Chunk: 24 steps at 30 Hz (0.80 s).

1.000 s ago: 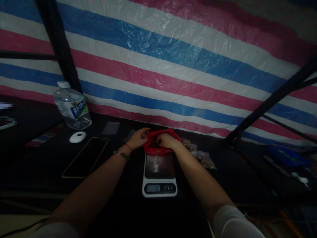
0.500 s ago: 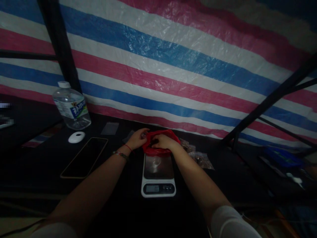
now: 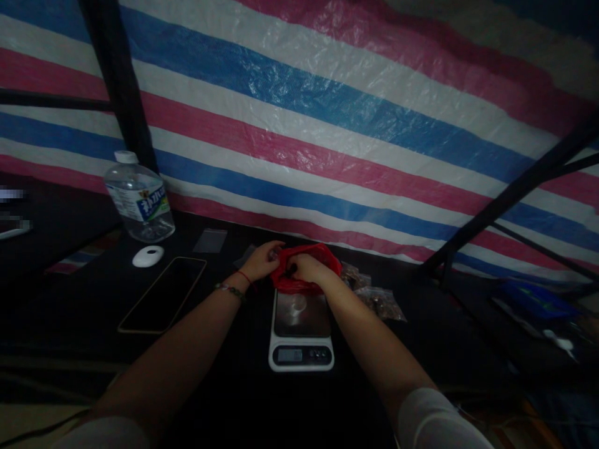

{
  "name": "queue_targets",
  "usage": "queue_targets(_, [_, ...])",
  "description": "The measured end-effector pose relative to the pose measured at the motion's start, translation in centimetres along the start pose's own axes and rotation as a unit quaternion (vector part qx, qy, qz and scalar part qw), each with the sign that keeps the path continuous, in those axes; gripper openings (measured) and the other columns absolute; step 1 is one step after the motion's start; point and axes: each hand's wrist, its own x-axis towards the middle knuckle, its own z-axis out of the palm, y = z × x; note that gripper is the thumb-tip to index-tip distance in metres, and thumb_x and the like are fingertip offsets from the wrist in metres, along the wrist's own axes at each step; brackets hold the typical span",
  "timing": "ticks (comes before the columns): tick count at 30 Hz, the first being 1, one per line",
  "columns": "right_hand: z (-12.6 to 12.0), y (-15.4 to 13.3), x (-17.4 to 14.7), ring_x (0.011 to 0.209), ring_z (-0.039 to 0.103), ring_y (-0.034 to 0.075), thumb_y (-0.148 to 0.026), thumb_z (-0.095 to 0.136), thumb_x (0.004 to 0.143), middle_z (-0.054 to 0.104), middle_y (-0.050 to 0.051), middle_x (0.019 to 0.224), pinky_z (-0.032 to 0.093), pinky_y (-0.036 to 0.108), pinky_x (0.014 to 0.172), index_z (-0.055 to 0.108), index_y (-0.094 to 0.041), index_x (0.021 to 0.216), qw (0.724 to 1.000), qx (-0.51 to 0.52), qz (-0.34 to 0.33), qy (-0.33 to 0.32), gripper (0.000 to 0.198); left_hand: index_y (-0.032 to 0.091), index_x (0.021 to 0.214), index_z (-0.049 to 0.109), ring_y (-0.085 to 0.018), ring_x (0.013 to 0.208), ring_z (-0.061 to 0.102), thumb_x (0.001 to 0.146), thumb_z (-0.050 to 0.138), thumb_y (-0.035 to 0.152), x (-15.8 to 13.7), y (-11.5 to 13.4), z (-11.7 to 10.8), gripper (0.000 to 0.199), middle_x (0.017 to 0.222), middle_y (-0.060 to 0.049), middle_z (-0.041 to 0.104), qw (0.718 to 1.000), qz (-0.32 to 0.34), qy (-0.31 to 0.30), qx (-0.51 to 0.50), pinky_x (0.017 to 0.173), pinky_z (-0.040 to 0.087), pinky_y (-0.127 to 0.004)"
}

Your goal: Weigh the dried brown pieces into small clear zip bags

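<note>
A red plastic bag stands with its mouth open at the back of a white kitchen scale. At the bag's left rim, my left hand has its fingers closed on the plastic. My right hand reaches into the bag's mouth with fingers drawn together; something dark shows by the fingertips, too dim to name. The scale's metal plate is partly covered by the bag, and its display digits are unreadable. Right of the bag lie small clear zip bags with brownish contents.
To the left are a phone, a white oval case, a flat clear zip bag and a large clear bottle. A striped plastic sheet hangs behind the black table, between dark metal posts. A blue item lies far right.
My right hand has shifted slightly inside the red bag, its fingers drawing closer together. My left hand stays at the rim. The whole view has shifted slightly.
</note>
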Motion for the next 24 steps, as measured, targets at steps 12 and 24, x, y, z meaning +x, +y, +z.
queue_targets(12, [-0.9, 0.8, -1.0, 0.089, 0.065, 0.017, -0.010, 0.062, 0.072, 0.071, 0.005, 0.101, 0.045, 0.023, 0.077, 0.068, -0.018, 0.104, 0.999, 0.007, -0.024, 0.028, 0.033, 0.014, 0.122, 0.055, -0.019, 0.100, 0.062, 0.066, 0.050, 0.014, 0.1, 0.1, -0.2, 0.056, 0.114, -0.008, 0.064, 1.000, 0.000, 0.001, 0.007, 0.092, 0.048, -0.033])
queue_targets(24, [-0.4, 0.6, -0.5, 0.091, 0.064, 0.018, -0.008, 0.062, 0.071, 0.071, 0.005, 0.104, 0.045, 0.024, 0.078, 0.068, -0.020, 0.104, 1.000, -0.008, -0.015, -0.003, 0.036, 0.014, 0.121, 0.057, -0.020, 0.100, 0.062, 0.068, 0.052, 0.016, 0.1, 0.4, -0.3, 0.053, 0.113, -0.008, 0.065, 1.000, -0.009, 0.002, 0.006, 0.093, 0.048, -0.035])
